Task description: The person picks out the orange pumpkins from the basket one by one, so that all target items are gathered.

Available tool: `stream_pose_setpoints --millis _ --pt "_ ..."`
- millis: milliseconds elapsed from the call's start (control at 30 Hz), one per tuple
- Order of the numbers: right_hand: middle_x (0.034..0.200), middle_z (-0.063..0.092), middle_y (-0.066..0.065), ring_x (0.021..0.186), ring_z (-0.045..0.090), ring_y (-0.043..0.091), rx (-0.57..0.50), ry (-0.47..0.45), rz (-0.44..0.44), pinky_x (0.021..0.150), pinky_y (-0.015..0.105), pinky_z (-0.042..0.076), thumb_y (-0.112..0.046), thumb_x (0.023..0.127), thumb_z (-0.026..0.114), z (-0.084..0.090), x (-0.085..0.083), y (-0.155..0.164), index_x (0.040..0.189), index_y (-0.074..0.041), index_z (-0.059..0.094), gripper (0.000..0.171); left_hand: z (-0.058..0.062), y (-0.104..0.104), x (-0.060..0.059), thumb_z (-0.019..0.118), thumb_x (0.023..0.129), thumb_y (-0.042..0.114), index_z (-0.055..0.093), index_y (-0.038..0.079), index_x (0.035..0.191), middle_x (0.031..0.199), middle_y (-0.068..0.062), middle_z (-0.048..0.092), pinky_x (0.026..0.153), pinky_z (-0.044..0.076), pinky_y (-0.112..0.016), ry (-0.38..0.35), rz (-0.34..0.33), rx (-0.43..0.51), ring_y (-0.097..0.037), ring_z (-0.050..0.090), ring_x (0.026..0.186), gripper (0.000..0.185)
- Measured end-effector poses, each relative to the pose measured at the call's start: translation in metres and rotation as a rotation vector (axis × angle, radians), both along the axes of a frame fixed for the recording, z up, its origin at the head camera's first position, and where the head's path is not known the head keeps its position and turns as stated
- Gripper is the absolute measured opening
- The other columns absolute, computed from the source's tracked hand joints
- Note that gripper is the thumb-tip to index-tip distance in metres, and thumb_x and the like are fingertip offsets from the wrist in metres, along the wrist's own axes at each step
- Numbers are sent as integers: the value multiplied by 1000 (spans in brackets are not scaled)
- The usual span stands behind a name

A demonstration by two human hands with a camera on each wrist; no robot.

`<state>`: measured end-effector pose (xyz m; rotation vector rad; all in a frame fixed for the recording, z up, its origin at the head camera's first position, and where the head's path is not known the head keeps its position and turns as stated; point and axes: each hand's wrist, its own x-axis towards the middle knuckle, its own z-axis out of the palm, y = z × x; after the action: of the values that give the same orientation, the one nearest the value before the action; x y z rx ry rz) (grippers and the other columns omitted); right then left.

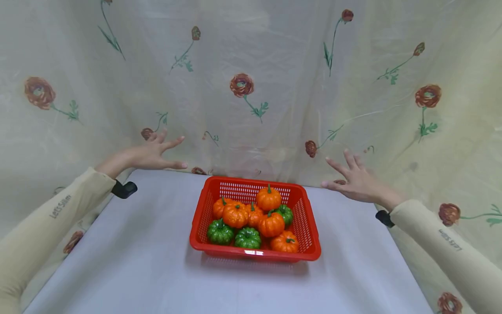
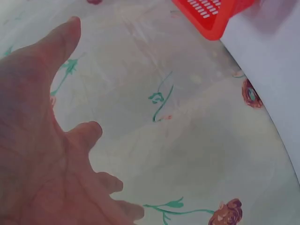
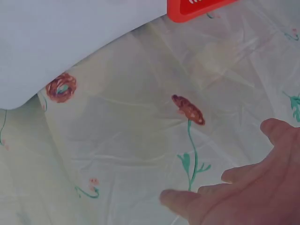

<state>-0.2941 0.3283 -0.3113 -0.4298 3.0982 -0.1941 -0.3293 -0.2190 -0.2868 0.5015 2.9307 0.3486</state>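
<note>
A red plastic basket (image 1: 256, 254) with slotted walls stands on the white table and holds several small pumpkins. Some are orange, like the orange pumpkin (image 1: 268, 199) at the back; others are green, like the green pumpkin (image 1: 220, 232) at the front left. My left hand (image 1: 150, 153) hovers to the left of the basket, fingers spread, touching nothing. On the other side my right hand (image 1: 354, 179) is held in the air, its fingers also apart and holding nothing. Each wrist view shows a bare palm, with only a corner of the basket at the top.
The white table (image 1: 157, 257) extends around the basket on all sides. Behind it and at both sides hangs a pale curtain (image 1: 274, 109) printed with red flowers. A black wrist strap (image 1: 124, 189) shows at the left cuff, another dark strap (image 1: 384, 218) at the right.
</note>
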Motion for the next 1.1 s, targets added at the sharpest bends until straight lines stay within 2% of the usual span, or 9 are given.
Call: stream_pose_setpoints --millis 133,300,467,533,667,767,933,1100 --pt "159 -17 21 143 -15 49 -63 -8 24 100 81 13 -62 88 56 -9 2 -6 155 -19 19 88 -5 2 0 57 82 69 13 24 156 159 -27 -10 100 20 -80 -26 -17 60 -57 3 142 97" --pt "160 -7 25 143 -3 53 -125 -30 46 100 80 19 -60 87 59 -28 5 -16 154 -18 23 88 -18 1 0 57 83 68 16 24 156 158 -29 0 100 28 -77 -25 -22 124 -59 20 137 94" --pt "159 3 26 139 15 56 -179 -51 21 96 77 32 -65 83 60 -49 8 -29 154 -19 23 93 -48 1 0 61 86 60 15 16 156 158 -25 16 101 38 -69 -10 -35 237 -50 33 136 94" --pt "159 7 26 138 21 56 -207 -61 7 94 75 37 -68 81 60 -57 9 -36 154 -19 25 94 -63 1 0 62 87 55 13 13 156 158 -24 20 97 46 -62 -28 -38 300 -46 46 129 94" --pt "157 18 25 136 31 51 -260 -70 9 93 70 42 -69 78 63 -72 10 -49 152 -15 29 97 -93 4 0 65 86 53 8 11 156 157 -27 17 85 57 -49 -130 11 416 -43 63 109 99" --pt "152 29 24 133 39 46 -291 -73 20 95 66 46 -67 78 64 -82 11 -58 149 -8 33 97 -113 8 -1 67 86 52 7 10 156 156 -30 17 79 60 -45 -228 73 544 -42 63 110 101" --pt "142 43 26 125 47 42 -349 -119 15 99 60 47 -65 80 64 -94 12 -74 145 -1 38 95 -142 18 -4 67 89 44 19 6 153 148 -29 36 74 61 -44 -381 166 804 -40 63 111 89" --pt "141 46 26 126 49 40 -423 -189 3 102 57 45 -62 81 65 -104 14 -89 142 4 41 93 -164 30 -4 65 91 38 34 4 148 139 -26 50 76 60 -45 -475 214 895 -31 71 95 73"
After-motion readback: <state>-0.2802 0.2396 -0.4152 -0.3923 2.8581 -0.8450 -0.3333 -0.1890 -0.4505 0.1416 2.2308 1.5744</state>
